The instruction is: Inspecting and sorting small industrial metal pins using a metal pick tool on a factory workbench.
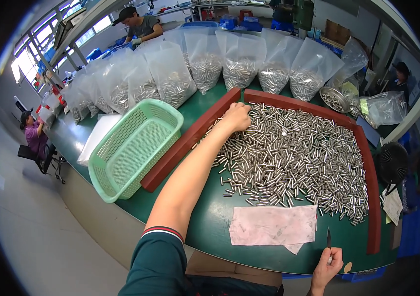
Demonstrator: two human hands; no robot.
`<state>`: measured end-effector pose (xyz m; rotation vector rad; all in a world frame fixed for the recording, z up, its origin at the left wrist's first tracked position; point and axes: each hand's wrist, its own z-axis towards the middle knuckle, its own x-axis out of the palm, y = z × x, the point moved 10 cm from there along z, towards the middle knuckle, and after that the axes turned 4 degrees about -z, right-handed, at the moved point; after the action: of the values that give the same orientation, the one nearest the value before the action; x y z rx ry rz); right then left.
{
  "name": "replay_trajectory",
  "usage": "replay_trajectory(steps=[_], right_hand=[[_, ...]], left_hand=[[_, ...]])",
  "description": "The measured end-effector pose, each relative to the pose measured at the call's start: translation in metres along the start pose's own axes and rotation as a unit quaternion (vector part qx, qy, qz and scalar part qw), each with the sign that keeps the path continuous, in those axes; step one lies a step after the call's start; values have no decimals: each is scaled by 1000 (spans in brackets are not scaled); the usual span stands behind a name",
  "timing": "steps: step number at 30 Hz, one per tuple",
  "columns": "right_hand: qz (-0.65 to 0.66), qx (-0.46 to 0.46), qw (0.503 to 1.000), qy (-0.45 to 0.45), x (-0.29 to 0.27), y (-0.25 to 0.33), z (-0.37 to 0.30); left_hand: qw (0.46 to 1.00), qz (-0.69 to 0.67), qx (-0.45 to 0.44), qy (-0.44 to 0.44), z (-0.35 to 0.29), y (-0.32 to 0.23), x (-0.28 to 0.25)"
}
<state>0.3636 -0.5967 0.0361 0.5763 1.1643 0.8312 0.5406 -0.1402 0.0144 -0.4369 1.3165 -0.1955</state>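
Observation:
A wide heap of small shiny metal pins (293,158) covers the green table (210,222). My left hand (237,117) reaches across to the heap's far left corner, beside the dark red bars (190,140). Its fingers are curled down and closed at the edge of the pins; what they hold, if anything, is hidden. Low at the right, near the table's front edge, my right hand (329,264) grips a slim, dark, pointed tool (328,239) with its tip up, looking like a small knife. Left of that tool lies a stained pink cloth (274,225).
A green plastic basket (170,118) stands outside the left bar. Clear bags of pins (242,69) line the back. A metal bowl (334,100) sits beyond the right corner, and a black fan (393,163) is at the right. A person (138,27) works behind the bags.

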Motion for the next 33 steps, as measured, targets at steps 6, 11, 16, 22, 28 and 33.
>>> replay_trajectory(steps=[6,11,16,22,28,33], right_hand=[[-6,9,1000,5,1,-5,-2],[-10,-4,1000,4,2,3,-2],[-4,-15,1000,-24,-2,13,-1],[7,-16,1000,-24,-3,15,2],[10,-20,1000,-17,-4,10,0],[10,-7,1000,-10,-4,9,-1]], left_hand=[[989,-101,100,32,-26,-67,13],[971,-142,185,52,-62,-136,-5],[943,265,-9,-200,-73,-57,-75],[950,205,-197,-132,-90,39,-80],[967,138,-155,-144,-99,33,-77],[974,108,-133,-146,-103,23,-78]])
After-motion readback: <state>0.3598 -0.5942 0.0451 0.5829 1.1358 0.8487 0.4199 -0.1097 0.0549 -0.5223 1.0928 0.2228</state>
